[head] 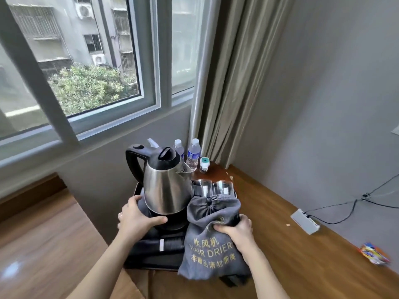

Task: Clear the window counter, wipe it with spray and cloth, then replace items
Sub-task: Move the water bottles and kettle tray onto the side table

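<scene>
Wooden counter (291,244) runs along the grey wall into the window corner, and a black tray (151,251) sits on it as the landmark for everything else. Both hands grasp the tray at its sides, probably to carry its whole load at once. The left hand (135,221) curls round the tray's left edge, thumb lying inward beside the kettle base. The right hand (235,230) grips the right edge, pinning the grey hair-drier bag (212,240) under its thumb, likely so the bag cannot slide. On the tray stand a steel kettle (166,186) and, right of it, two clear glasses (213,187) that look empty. The drawstring bag bulges; its contents are hidden. Behind the tray stand two water bottles (193,155). Well right of the tray lie a white power strip (305,221) and a colourful packet (374,253).
</scene>
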Tool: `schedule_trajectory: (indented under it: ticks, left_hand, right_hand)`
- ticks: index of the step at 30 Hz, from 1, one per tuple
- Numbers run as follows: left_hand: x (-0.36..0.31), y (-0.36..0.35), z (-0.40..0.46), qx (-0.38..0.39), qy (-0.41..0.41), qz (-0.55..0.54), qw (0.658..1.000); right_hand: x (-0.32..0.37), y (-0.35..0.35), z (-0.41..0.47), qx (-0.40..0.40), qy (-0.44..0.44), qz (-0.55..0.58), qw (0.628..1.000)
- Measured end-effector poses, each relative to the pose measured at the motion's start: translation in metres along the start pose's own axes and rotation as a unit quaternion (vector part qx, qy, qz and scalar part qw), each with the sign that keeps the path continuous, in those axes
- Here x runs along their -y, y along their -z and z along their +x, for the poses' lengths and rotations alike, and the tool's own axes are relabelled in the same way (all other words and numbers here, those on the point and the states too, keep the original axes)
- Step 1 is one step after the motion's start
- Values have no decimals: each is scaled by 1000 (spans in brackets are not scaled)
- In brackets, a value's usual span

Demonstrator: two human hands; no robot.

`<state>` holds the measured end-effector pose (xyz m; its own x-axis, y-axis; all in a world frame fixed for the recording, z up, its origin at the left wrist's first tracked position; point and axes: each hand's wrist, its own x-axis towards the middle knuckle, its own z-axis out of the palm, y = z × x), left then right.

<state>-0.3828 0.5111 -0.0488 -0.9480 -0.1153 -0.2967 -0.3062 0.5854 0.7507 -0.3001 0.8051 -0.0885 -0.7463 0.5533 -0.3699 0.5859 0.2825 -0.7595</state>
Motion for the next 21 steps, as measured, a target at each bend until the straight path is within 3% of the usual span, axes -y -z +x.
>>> schedule_trajectory:
  ticks: [7, 17, 21]
  left_hand:
    - [-22, -66, 30, -12, 26, -5, 1000]
    - [11, -115, 60, -43, 77, -14, 996]
    - [30, -130, 69, -56, 94, -13, 994]
  right_hand:
    - [-41, 9, 92, 32, -19, -13, 999]
    - [-129, -55, 171, 79, -68, -20, 994]
    - [-101, -49, 166, 89, -47, -36, 994]
